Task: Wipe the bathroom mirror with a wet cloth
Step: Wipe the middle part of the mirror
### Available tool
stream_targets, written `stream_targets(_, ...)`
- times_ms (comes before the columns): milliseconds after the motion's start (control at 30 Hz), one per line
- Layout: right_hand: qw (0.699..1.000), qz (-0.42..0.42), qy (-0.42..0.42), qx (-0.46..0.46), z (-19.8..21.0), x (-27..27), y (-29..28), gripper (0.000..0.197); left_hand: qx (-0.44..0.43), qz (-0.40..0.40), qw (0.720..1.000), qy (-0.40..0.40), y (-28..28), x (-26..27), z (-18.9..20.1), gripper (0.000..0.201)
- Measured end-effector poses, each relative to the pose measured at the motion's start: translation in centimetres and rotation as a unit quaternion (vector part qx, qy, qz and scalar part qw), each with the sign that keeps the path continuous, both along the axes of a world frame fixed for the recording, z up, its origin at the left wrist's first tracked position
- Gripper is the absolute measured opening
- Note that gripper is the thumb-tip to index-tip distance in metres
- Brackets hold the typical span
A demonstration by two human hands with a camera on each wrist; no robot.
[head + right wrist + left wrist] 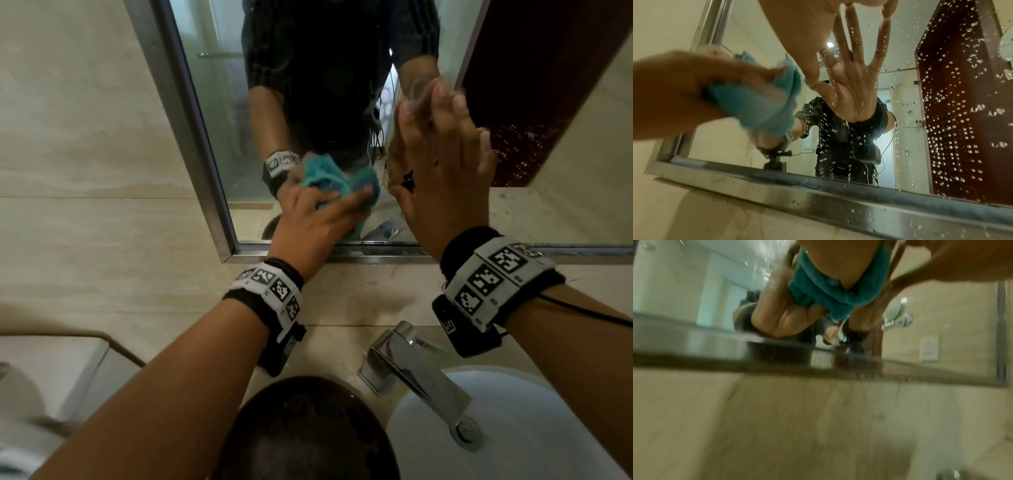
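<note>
Right hand [445,178] lay flat, fingers spread wide on the steel-framed bathroom mirror [219,113]; beside it, left hand [315,222] gripped the bunched teal terry cloth [329,178] against wet glass.

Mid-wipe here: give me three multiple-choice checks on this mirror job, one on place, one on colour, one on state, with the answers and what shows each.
1. Where on the mirror is the cloth?
A. Near the bottom frame
B. At the top edge
C. Off the glass, in the sink

2. What colour is the cloth?
A. White
B. Teal
C. Red

3. How is the right hand?
A. Clenched in a fist
B. Gripping the tap
C. Open, fingers spread against the glass

Answers: 1 A, the left hand presses it just above the lower frame. 2 B, teal in every view. 3 C, the right wrist view reflects a flat palm among droplets.
</note>
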State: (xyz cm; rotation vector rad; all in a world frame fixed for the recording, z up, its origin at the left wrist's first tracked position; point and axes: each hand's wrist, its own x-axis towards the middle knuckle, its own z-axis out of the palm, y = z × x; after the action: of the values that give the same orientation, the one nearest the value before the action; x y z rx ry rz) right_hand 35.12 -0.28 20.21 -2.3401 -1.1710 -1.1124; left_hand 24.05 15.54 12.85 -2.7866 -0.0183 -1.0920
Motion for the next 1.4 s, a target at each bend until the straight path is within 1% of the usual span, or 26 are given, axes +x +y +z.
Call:
stream_targets(67, 1.000, 0.001, -0.003, 0.002, 0.0, 0.0, 0.0, 0.093, 0.032, 0.006, 0.999, 0.029, -0.9, -1.2, -2.1, 0.056)
stream_targets(133, 1.000, -0.006, -0.008, -0.002, -0.1, 0.0, 0.0, 0.095, 0.032, 0.001, 0.999, 0.029, -1.1, -1.9, -3.2, 0.050)
stream_targets(200, 1.000, -0.009, -0.014, -0.005, -0.2, -0.1, -0.1, 0.096, 0.042, -0.005, 0.999, 0.022, -0.8, -2.0, -2.8, 0.049)
stream_targets(267, 1.000, -0.006, -0.012, -0.002, -0.2, -0.1, -0.1, 0.098, 0.077, 0.001, 0.996, 0.034, -0.2, -2.7, -1.9, 0.051)
stream_targets(333, 1.000, -0.006, -0.005, 0.000, -0.1, -0.2, -0.1, 0.099, 0.116, 0.026, 0.992, 0.048, 1.2, -4.4, -1.5, 0.050)
stream_targets(400, 1.000, -0.004, -0.001, 0.002, -0.2, -0.2, 0.0, 0.099, 0.149, 0.067, 0.985, 0.058, 2.8, -6.6, -1.2, 0.055)
stream_targets(500, 1.000, 0.001, 0.001, 0.004, -0.2, -0.1, 0.0, 0.099, 0.179, 0.100, 0.977, 0.057, 4.4, -8.9, -0.6, 0.060)
stream_targets(567, 1.000, -0.001, 0.001, 0.000, -0.3, -0.1, 0.0, 0.098, 0.186, 0.110, 0.975, 0.054, 4.3, -9.2, 0.1, 0.062)
stream_targets(600, 1.000, -0.002, 0.000, -0.003, -0.3, -0.1, 0.0, 0.098, 0.178, 0.116, 0.976, 0.045, 4.0, -9.0, 0.6, 0.062)
stream_targets(667, 1.000, -0.004, -0.001, -0.005, -0.2, -0.2, 0.0, 0.098, 0.155, 0.131, 0.979, 0.001, 2.9, -7.7, 2.7, 0.060)
stream_targets(767, 1.000, -0.006, -0.003, -0.005, -0.1, -0.3, 0.0, 0.097, 0.122, 0.116, 0.981, -0.098, 1.3, -4.1, 7.9, 0.050)
stream_targets(833, 1.000, -0.011, -0.012, -0.001, -0.2, -0.2, 0.0, 0.095, 0.085, 0.097, 0.978, -0.165, 0.7, -1.9, 11.1, 0.041)
stream_targets(867, 1.000, -0.013, -0.015, 0.001, -0.3, -0.2, 0.1, 0.095, 0.067, 0.090, 0.975, -0.193, 0.4, -1.2, 11.7, 0.037)
stream_targets(933, 1.000, -0.011, -0.013, 0.005, -0.5, -0.3, 0.2, 0.095, 0.049, 0.075, 0.973, -0.212, 0.0, -0.4, 10.9, 0.034)
stream_targets(967, 1.000, -0.008, -0.010, 0.008, -0.6, -0.3, 0.2, 0.095, 0.054, 0.061, 0.977, -0.196, -0.1, -0.3, 9.6, 0.035)
stream_targets(1000, 1.000, -0.007, -0.008, 0.008, -0.6, -0.2, 0.3, 0.095, 0.067, 0.041, 0.984, -0.162, -0.3, -0.4, 8.1, 0.038)
stream_targets(1100, 1.000, -0.008, -0.014, 0.001, -0.7, 0.0, 0.3, 0.096, 0.109, -0.010, 0.994, -0.012, -0.5, -1.5, 2.5, 0.048)
stream_targets(1167, 1.000, -0.010, -0.015, -0.007, -0.8, 0.1, 0.2, 0.096, 0.096, -0.004, 0.994, 0.056, -0.4, -2.4, -0.9, 0.053)
stream_targets(1200, 1.000, -0.009, -0.014, -0.012, -0.8, 0.1, 0.2, 0.096, 0.078, -0.002, 0.995, 0.069, -0.3, -2.7, -1.9, 0.052)
stream_targets(1267, 1.000, -0.004, -0.012, -0.010, -0.8, 0.1, 0.1, 0.095, 0.054, 0.003, 0.995, 0.083, -0.4, -3.1, -2.1, 0.048)
stream_targets(1400, 1.000, 0.025, 0.007, 0.009, -0.7, 0.0, -0.2, 0.089, 0.055, 0.061, 0.988, 0.127, -0.7, -5.1, 0.2, 0.043)
